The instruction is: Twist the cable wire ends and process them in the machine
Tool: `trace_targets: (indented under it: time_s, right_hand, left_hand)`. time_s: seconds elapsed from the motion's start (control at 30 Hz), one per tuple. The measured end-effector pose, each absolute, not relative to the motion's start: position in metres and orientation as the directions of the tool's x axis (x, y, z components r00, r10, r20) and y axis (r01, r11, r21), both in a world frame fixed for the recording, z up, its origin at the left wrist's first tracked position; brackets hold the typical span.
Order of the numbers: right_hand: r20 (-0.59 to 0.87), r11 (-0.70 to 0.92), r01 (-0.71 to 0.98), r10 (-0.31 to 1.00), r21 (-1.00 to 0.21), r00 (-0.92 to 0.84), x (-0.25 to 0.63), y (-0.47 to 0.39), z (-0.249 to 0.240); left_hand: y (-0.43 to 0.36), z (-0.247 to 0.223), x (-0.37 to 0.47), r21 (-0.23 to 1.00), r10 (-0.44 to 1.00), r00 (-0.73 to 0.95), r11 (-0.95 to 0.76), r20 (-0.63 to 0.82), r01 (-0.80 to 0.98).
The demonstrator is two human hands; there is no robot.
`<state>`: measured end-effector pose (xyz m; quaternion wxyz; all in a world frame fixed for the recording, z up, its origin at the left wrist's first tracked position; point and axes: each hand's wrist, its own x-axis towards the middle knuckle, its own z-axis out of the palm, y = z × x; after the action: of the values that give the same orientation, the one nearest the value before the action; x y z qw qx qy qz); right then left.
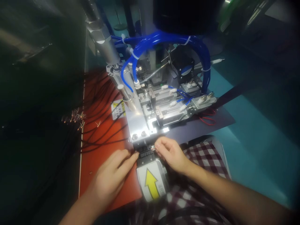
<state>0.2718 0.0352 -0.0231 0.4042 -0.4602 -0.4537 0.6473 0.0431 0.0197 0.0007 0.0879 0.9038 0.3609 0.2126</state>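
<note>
The room I see is dark along the left, with a blue-green floor (232,140) showing on the right. Across the middle I have an orange-red surface (93,184), its left edge running nearly straight up my view. The biggest thing by it is a metal machine (138,123), standing just beyond my two hands, with a thick bundle of blue tubes (161,38) arching over it. Below my right forearm I see checkered cloth (212,156).

Thin black wires (98,90) spread over the left part of the surface, many of their frayed ends past its edge. At the near end of the machine sits a white panel (142,176) with a yellow arrow (152,181); a warning label (115,114) lies left of the machine.

My left grip (137,153) comes in from the left, fingertips at the side of a small black block (145,160); I cannot tell whether they pinch anything. My right grip (155,147) has thumb and forefinger together on a small pale piece (153,147), too tiny for me to make out. That piece lies right at those fingertips, just above the block's right side and a little right of my left fingertips.
</note>
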Motion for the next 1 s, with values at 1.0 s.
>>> trace_targets:
  time_s: [1.0]
  right_hand:
    - [-0.061, -0.032, 0.171, 0.985, -0.985, -0.163, 0.272, 0.031, -0.017]
  left_hand:
    - [0.013, -0.002, 0.034, 0.298, 0.726, 0.627, -0.688, 0.282, 0.662]
